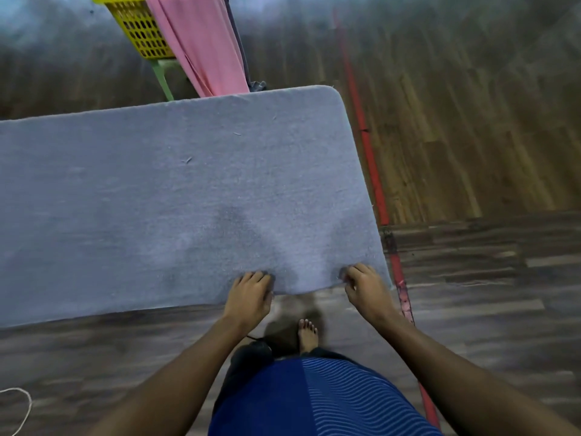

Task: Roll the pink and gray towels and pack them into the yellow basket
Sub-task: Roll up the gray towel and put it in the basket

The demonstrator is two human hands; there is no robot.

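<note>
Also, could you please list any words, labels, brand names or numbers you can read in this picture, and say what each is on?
None: no text can be read anywhere in the head view.
The gray towel, pink towel, yellow basket and blue striped shirt show no print or label.

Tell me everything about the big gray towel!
The big gray fuzzy cloth towel lies spread out flat and unrolled, a long rectangle with a rounded far corner and a few bits of lint. The left hand and right hand grip its near edge with curled fingers, close to its right end.
</note>
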